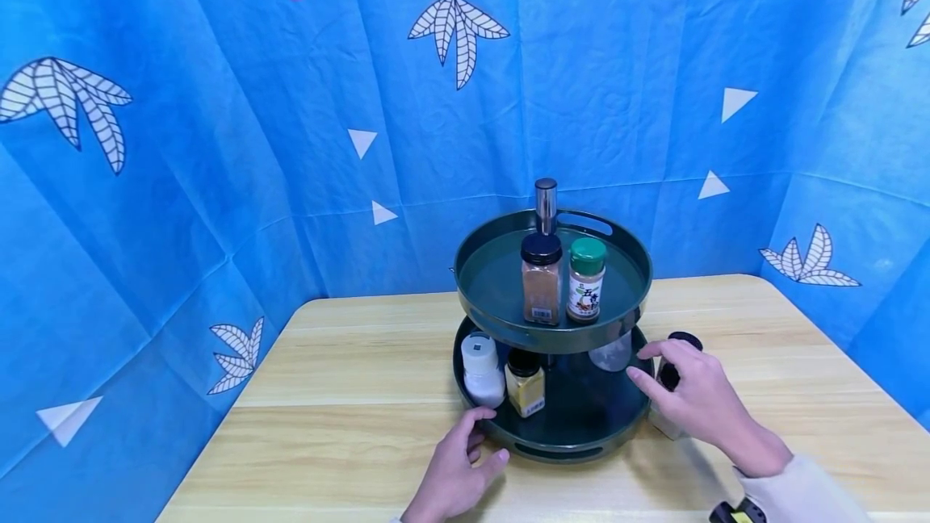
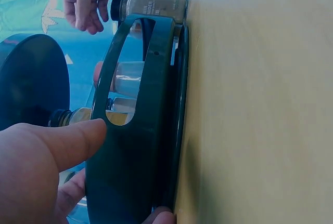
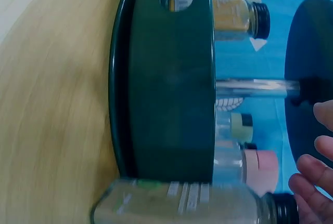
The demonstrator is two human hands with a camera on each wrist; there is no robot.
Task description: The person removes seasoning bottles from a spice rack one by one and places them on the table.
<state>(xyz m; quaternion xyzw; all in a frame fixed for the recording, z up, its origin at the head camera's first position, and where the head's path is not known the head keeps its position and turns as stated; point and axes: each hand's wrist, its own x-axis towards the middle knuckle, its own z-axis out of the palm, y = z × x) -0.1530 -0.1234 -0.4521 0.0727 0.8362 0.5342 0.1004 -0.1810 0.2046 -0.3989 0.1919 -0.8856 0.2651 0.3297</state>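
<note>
A dark green two-tier round rack (image 1: 581, 430) stands on the table. Against the front left rim of its lower tier, my left hand (image 1: 454, 466) rests with loose fingers; the left wrist view has its thumb (image 2: 78, 141) by the rim's handle cutout. My right hand (image 1: 701, 402) hovers beside the rack's right side, fingers spread, holding nothing. Partly behind that hand, a black-capped spice jar (image 1: 686, 340) stands on the table close to the lower tier. The left wrist view has a gap between this jar (image 2: 156, 8) and the right hand (image 2: 91, 0).
On the upper tier are a black-capped jar of brown powder (image 1: 541, 293) and a green-capped spice jar (image 1: 584, 289). The lower tier bears a white bottle (image 1: 483, 378), a yellow-labelled jar (image 1: 526, 394) and a translucent container (image 1: 612, 355). A blue patterned cloth (image 1: 450, 135) hangs behind.
</note>
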